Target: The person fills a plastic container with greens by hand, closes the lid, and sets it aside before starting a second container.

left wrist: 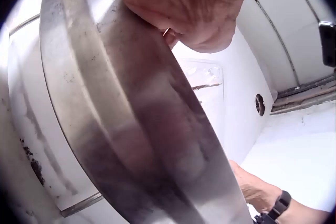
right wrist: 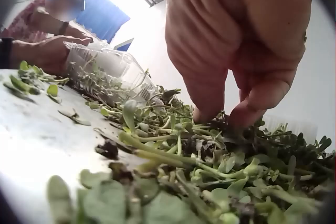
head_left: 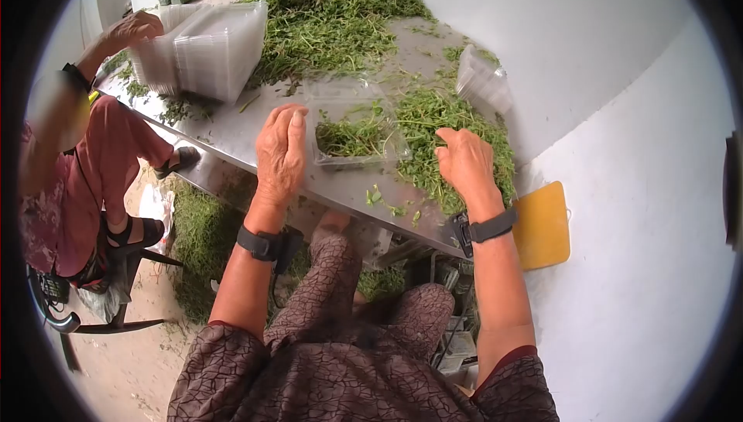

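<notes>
A clear plastic box (head_left: 357, 160) with a bed of leafy green sprigs (head_left: 350, 137) inside lies on the metal table, its lid folded up behind. Along the box's left side is my left hand (head_left: 280, 151), fingers straight and pointing away from me. The right wrist view shows that left hand (right wrist: 44, 55) against the box wall (right wrist: 105, 69). My right hand (head_left: 467, 163) is at the small pile of greens (head_left: 433, 116) right of the box. In the right wrist view, the right hand's (right wrist: 239, 50) thumb and finger pinch into the stems, their tips partly hidden by leaves.
A large heap of greens (head_left: 333, 20) covers the table's far side. Nested clear boxes (head_left: 220, 47) stand at left, where another person's hand (head_left: 138, 29) reaches. More clear boxes (head_left: 484, 82) lie at right by the wall. A yellow board (head_left: 544, 225) is beside my right forearm.
</notes>
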`<action>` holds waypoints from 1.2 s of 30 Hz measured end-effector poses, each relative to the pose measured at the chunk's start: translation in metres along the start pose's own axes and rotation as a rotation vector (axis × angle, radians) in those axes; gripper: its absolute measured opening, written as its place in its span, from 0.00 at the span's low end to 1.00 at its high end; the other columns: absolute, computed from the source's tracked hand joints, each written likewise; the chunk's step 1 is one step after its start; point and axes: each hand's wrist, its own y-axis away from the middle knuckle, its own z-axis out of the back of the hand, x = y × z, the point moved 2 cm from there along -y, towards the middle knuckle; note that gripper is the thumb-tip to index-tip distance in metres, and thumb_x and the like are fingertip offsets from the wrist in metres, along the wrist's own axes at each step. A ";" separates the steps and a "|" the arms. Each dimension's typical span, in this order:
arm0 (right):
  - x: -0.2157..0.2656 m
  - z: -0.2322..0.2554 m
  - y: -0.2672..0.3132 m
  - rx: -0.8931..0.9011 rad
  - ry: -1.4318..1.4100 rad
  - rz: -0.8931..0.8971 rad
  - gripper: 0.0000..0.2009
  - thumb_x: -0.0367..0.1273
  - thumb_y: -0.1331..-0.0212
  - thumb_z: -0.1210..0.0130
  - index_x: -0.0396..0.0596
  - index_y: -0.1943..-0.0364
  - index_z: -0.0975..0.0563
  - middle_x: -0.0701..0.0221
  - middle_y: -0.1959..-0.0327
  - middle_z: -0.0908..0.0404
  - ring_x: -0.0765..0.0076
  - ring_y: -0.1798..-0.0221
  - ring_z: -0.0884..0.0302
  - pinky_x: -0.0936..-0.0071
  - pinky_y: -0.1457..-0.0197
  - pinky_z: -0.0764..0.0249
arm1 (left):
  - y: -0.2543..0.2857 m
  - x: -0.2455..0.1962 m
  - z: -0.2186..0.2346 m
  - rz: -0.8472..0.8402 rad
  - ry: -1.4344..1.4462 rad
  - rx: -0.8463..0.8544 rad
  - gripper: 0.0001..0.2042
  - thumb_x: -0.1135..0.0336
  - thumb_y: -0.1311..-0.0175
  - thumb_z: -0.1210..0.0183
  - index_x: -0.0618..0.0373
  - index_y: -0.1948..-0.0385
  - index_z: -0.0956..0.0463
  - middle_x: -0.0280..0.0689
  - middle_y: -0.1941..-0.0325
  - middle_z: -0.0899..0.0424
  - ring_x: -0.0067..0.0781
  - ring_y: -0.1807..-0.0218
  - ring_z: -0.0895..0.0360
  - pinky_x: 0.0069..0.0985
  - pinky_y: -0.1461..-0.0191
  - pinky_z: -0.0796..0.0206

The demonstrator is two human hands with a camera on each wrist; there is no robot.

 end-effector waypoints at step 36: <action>0.059 0.027 0.014 -0.117 -0.856 -0.337 0.08 0.26 0.40 0.45 0.36 0.61 0.20 0.73 0.79 0.22 0.82 0.77 0.28 0.81 0.73 0.32 | 0.004 -0.008 0.001 0.019 -0.020 -0.049 0.13 0.67 0.30 0.55 0.66 0.69 0.26 0.49 0.68 0.23 0.52 0.64 0.26 0.36 0.57 0.33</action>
